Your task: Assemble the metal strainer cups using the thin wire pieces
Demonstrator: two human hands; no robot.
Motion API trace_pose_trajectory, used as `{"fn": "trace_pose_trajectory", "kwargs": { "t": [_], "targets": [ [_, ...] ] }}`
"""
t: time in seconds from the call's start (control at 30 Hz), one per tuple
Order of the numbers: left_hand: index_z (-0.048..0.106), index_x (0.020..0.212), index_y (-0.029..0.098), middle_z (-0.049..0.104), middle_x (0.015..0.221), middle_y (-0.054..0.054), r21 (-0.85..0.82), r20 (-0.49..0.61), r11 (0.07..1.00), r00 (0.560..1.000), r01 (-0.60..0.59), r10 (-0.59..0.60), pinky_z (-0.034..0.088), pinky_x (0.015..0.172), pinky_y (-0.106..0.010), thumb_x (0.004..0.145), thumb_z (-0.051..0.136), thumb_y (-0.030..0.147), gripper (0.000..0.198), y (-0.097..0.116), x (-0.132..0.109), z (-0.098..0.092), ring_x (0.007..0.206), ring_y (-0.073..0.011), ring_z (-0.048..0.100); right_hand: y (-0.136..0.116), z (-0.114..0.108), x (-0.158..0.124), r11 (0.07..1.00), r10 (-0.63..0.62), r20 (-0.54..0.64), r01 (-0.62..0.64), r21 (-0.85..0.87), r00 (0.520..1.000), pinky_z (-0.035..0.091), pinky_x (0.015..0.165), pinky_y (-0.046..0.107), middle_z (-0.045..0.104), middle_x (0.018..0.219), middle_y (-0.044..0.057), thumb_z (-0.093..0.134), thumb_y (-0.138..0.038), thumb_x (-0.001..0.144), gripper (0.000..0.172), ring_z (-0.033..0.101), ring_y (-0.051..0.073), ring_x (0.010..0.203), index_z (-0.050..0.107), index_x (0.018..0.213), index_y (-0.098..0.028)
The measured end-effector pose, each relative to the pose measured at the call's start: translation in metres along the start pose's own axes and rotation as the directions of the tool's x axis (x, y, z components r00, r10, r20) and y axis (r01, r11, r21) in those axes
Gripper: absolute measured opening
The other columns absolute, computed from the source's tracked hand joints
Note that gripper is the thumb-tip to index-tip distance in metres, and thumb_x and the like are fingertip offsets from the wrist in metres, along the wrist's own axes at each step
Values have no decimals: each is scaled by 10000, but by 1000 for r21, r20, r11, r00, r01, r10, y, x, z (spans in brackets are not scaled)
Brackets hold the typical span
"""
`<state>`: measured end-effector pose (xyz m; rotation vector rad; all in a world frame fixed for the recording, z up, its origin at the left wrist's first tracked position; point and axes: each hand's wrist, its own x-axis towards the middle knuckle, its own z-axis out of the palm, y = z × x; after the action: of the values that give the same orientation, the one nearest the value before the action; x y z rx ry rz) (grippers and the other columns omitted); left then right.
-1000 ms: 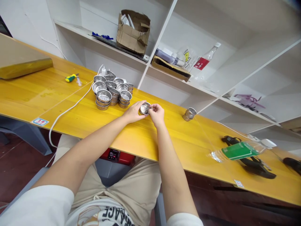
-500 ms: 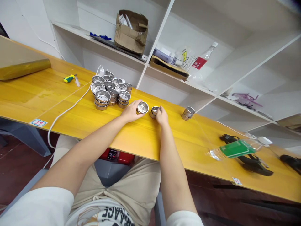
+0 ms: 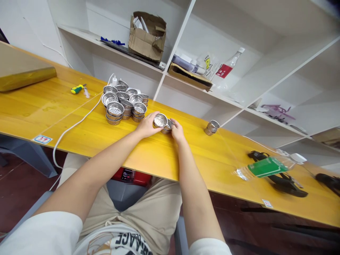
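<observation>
My left hand (image 3: 146,126) is closed round the side of a small perforated metal strainer cup (image 3: 160,120), its open top facing up toward me. My right hand (image 3: 177,131) grips the right side of another metal strainer cup (image 3: 167,130), which sits close to the table. The two cups are right beside each other, the left one overlapping the right one in view; whether they touch I cannot tell. Several stacked strainer cups (image 3: 115,109) form a cluster to the left of my hands. Farther right stands a small stack of strainer cups (image 3: 211,128).
A white cable (image 3: 77,124) crosses the yellow table (image 3: 148,152) on the left, near a green-and-yellow screwdriver (image 3: 77,89). On the right lie a green-labelled plastic bottle (image 3: 268,168) and black straps (image 3: 288,186). White shelves behind hold a torn cardboard box (image 3: 146,42).
My right hand has moved left with its cup, bringing it up against or close to the left cup. My left hand has stayed nearly in place.
</observation>
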<state>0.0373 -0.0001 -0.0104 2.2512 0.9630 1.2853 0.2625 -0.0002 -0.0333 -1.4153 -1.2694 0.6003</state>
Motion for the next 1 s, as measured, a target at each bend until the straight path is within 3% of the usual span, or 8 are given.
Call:
{"fn": "trace_pose_trajectory", "kwargs": {
  "t": [0.13, 0.23, 0.33, 0.43, 0.57, 0.67, 0.87, 1.0],
  "targets": [
    [454, 1486, 201, 578, 1489, -125, -11, -40, 1000, 999, 25, -26, 432, 1193, -432, 816, 793, 412, 780, 3, 0, -2, 1379, -294, 560, -17, -1, -8, 998, -33, -80, 28, -56, 996, 422, 1151, 403, 697, 1327, 116, 554, -364, 916, 362, 622, 220, 1255, 717, 1178, -175],
    [465, 1479, 201, 589, 1476, -123, -23, -58, 1000, 998, 12, -13, 446, 1177, -425, 807, 807, 424, 786, 7, 1, -1, 1368, -294, 568, -37, -4, -18, 982, -149, -200, 121, -146, 968, 498, 1026, 370, 745, 1100, 98, 525, -470, 949, 372, 672, 220, 1066, 727, 1063, -179],
    [481, 1471, 207, 599, 1463, -119, -32, -53, 999, 998, -25, 23, 450, 1169, -421, 798, 816, 434, 785, 11, 1, 0, 1371, -295, 564, -54, 1, -27, 973, -215, -109, 203, -112, 971, 539, 782, 304, 689, 769, 30, 558, -539, 933, 406, 651, 188, 767, 731, 1018, -181],
    [464, 1498, 228, 598, 1462, -113, -35, -28, 998, 998, -54, 53, 445, 1169, -430, 791, 821, 451, 822, 14, 1, 1, 1364, -297, 565, -58, 7, -28, 972, -220, -20, 218, -87, 975, 520, 714, 288, 671, 706, 16, 619, -489, 870, 350, 632, 181, 704, 750, 932, -171],
    [370, 1563, 244, 601, 1441, -110, -55, -3, 998, 1000, 0, 0, 477, 1128, -430, 787, 813, 484, 925, 10, 2, 3, 1265, -278, 617, -48, -2, -16, 989, -137, -162, 126, -76, 977, 496, 634, 270, 663, 696, 20, 595, -464, 834, 327, 622, 178, 681, 729, 816, -166],
    [448, 1485, 200, 636, 1363, -117, -38, -6, 999, 1000, 24, -25, 474, 1123, -420, 899, 683, 435, 674, 2, 2, 5, 1253, -260, 616, -36, -15, -7, 997, -8, -291, -15, -78, 957, 445, 539, 248, 587, 601, -4, 589, -477, 836, 326, 549, 152, 580, 687, 751, -178],
    [538, 1333, 181, 670, 1257, -112, 12, 16, 1000, 1000, 19, -19, 492, 1085, -422, 935, 600, 339, 433, -5, 4, 7, 1180, -255, 637, -25, -18, -5, 984, 123, -207, -146, -100, 971, 443, 512, 250, 547, 562, -15, 632, -593, 839, 418, 503, 148, 555, 629, 705, -197],
    [549, 1314, 180, 673, 1249, -108, 21, 31, 999, 999, 30, -30, 511, 1057, -407, 935, 602, 341, 415, -6, 4, 8, 1138, -246, 649, -32, -19, -10, 989, 116, -210, -132, -60, 971, 497, 564, 269, 658, 733, 48, 612, -667, 860, 493, 599, 184, 683, 681, 842, -180]
  ]
}}
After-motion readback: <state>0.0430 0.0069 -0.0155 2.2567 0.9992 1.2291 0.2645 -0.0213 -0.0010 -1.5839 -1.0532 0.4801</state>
